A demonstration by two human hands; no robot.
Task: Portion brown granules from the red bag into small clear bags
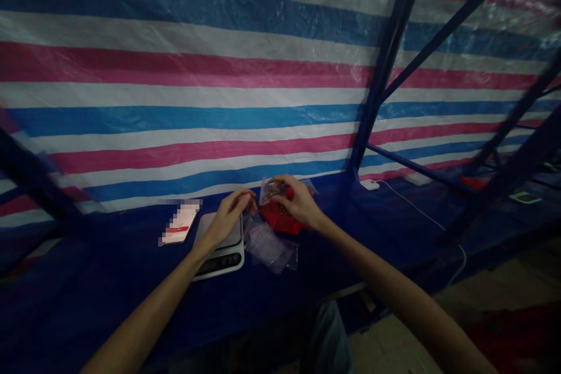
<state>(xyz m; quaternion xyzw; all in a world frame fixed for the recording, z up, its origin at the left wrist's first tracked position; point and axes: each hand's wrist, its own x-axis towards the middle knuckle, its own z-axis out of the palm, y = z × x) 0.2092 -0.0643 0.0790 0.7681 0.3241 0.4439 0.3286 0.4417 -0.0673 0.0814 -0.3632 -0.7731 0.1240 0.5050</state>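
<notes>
My left hand (231, 210) hovers over the right side of a flat kitchen scale (221, 261), fingers curled together; whatever they may hold is too small to make out. Just right of it, my right hand (300, 201) reaches over a red bag or pouch (284, 223), thumb and fingers bent in a pinch. A small red piece shows by its fingers, and what they grip is partly hidden. Clear plastic with small contents (266, 190) lies behind these fingers. In front of the red bag are several clear plastic bags (274, 250), flat beside the scale.
Left of the scale lies a phone-like pale object (180, 222), partly blurred out. A blue table (131, 292) carries everything. Blue metal posts (372, 99) rise at the right, near a white box (369, 184) and a white cable (414, 205). Striped sheeting (197, 117) hangs behind.
</notes>
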